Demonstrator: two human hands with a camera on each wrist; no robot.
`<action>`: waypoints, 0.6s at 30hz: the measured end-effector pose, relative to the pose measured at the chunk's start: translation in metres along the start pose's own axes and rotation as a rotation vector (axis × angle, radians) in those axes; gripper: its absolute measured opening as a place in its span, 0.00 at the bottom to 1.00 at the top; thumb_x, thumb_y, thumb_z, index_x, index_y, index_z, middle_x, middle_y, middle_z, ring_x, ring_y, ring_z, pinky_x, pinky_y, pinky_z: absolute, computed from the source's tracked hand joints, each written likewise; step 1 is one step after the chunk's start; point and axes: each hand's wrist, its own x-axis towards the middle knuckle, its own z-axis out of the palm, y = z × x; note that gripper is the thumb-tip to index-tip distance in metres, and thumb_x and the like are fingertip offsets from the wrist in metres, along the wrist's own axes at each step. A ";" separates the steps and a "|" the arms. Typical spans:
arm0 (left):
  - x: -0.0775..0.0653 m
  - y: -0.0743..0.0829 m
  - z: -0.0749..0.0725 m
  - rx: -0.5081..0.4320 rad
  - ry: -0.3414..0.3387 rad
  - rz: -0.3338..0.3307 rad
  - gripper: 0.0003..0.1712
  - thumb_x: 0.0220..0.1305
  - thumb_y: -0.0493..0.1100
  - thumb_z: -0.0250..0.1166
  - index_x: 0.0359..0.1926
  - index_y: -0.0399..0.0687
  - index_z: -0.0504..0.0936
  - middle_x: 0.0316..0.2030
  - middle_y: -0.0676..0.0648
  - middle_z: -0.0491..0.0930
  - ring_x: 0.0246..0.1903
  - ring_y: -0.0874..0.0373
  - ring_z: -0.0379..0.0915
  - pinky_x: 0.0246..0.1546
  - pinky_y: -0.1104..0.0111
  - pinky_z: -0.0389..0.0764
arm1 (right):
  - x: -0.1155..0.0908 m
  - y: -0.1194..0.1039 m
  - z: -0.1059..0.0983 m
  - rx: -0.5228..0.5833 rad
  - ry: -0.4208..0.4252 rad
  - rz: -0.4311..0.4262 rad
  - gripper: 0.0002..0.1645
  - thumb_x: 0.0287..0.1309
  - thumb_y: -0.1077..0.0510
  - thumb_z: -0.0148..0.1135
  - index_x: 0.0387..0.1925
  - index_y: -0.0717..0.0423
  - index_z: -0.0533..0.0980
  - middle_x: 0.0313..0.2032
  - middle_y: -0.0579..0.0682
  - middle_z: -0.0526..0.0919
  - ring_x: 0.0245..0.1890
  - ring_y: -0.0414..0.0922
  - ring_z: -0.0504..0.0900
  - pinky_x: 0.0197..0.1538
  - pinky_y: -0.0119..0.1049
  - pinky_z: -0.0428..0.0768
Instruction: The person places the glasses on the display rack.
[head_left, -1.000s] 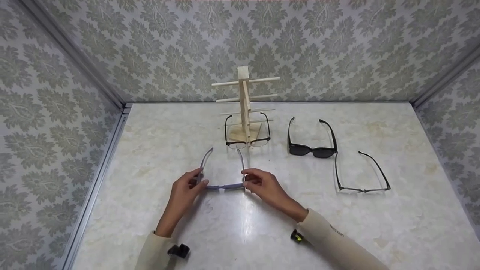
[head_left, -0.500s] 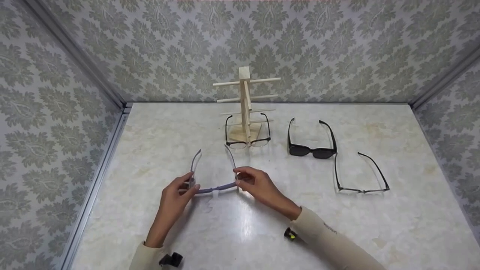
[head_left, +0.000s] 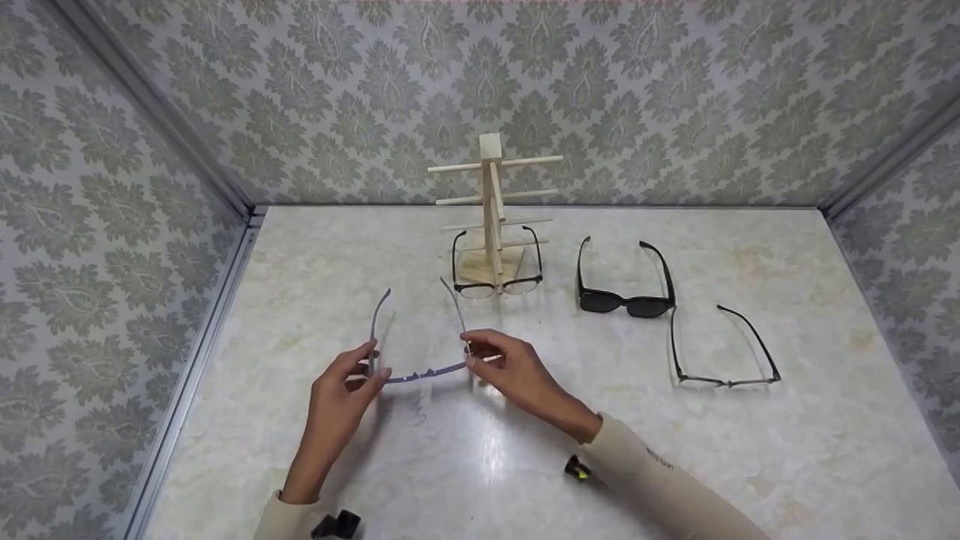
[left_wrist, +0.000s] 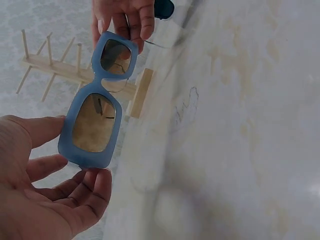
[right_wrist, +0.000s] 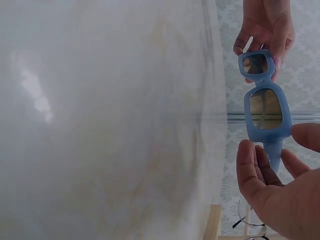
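Note:
Blue square-framed sunglasses (head_left: pixel 424 374) with brownish lenses hang above the table, arms unfolded and pointing toward the back. At one hinge corner, my left hand (head_left: pixel 337 397) pinches the frame between thumb and fingers. The opposite corner is pinched the same way by my right hand (head_left: pixel 529 379). In the left wrist view the fronts of both lenses of the sunglasses (left_wrist: pixel 67 142) show, with the far hand at the other end. The right wrist view also shows the frame (right_wrist: pixel 287 112) between both hands, one folding arm running back past the near fingers.
A wooden rack (head_left: pixel 491 187) with several pegs stands at the back centre. Dark-rimmed glasses (head_left: pixel 476 291) sit at its lower pegs. Black sunglasses (head_left: pixel 626 304) lie to its right, close to thin dark-framed glasses (head_left: pixel 729 383). Patterned walls (head_left: pixel 322 97) enclose the table's back and sides.
Both hands have shifted left with the blue sunglasses. The frame has tilted, so its front looks thinner from the head view. The other eyewear and the rack stay put.

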 end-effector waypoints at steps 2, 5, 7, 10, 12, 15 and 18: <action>0.000 0.003 0.000 -0.007 0.005 0.017 0.30 0.73 0.34 0.75 0.73 0.39 0.81 0.60 0.40 0.85 0.53 0.48 0.83 0.50 0.78 0.83 | -0.001 -0.003 -0.001 0.003 0.007 -0.012 0.24 0.76 0.63 0.68 0.68 0.68 0.80 0.57 0.68 0.86 0.58 0.58 0.87 0.57 0.39 0.88; -0.002 0.008 -0.001 -0.026 0.009 0.036 0.29 0.73 0.35 0.75 0.73 0.41 0.82 0.60 0.40 0.85 0.52 0.49 0.83 0.51 0.77 0.83 | -0.005 -0.008 -0.003 0.008 0.016 -0.035 0.24 0.76 0.63 0.69 0.68 0.67 0.80 0.58 0.66 0.86 0.59 0.60 0.86 0.58 0.39 0.88; -0.003 0.013 -0.001 -0.038 0.010 0.045 0.28 0.74 0.35 0.75 0.72 0.43 0.83 0.60 0.39 0.85 0.52 0.50 0.83 0.52 0.77 0.83 | -0.007 -0.010 -0.005 0.005 0.022 -0.048 0.24 0.76 0.63 0.69 0.68 0.66 0.80 0.58 0.63 0.86 0.60 0.59 0.86 0.58 0.38 0.87; -0.005 0.019 0.000 -0.048 0.005 0.057 0.28 0.74 0.36 0.75 0.72 0.44 0.83 0.60 0.39 0.85 0.52 0.51 0.83 0.53 0.75 0.84 | -0.012 -0.014 -0.008 0.005 0.029 -0.054 0.25 0.77 0.62 0.69 0.69 0.65 0.79 0.59 0.60 0.87 0.60 0.57 0.86 0.59 0.38 0.87; -0.005 0.023 0.001 -0.051 -0.003 0.067 0.29 0.73 0.36 0.75 0.72 0.45 0.83 0.60 0.39 0.85 0.52 0.51 0.83 0.55 0.72 0.85 | -0.015 -0.016 -0.011 0.004 0.038 -0.052 0.25 0.77 0.61 0.69 0.70 0.65 0.79 0.59 0.58 0.87 0.60 0.55 0.86 0.59 0.37 0.87; -0.005 0.028 0.001 -0.049 -0.015 0.088 0.30 0.72 0.36 0.76 0.72 0.45 0.83 0.60 0.42 0.85 0.51 0.51 0.83 0.56 0.66 0.87 | -0.018 -0.019 -0.014 0.007 0.051 -0.058 0.25 0.76 0.62 0.70 0.70 0.64 0.80 0.59 0.57 0.87 0.59 0.55 0.86 0.59 0.37 0.87; -0.003 0.032 0.002 -0.052 -0.024 0.109 0.30 0.72 0.35 0.76 0.72 0.45 0.83 0.60 0.44 0.85 0.52 0.49 0.83 0.57 0.61 0.88 | -0.020 -0.023 -0.018 0.009 0.058 -0.067 0.25 0.76 0.62 0.70 0.69 0.63 0.80 0.59 0.57 0.86 0.59 0.54 0.86 0.59 0.38 0.87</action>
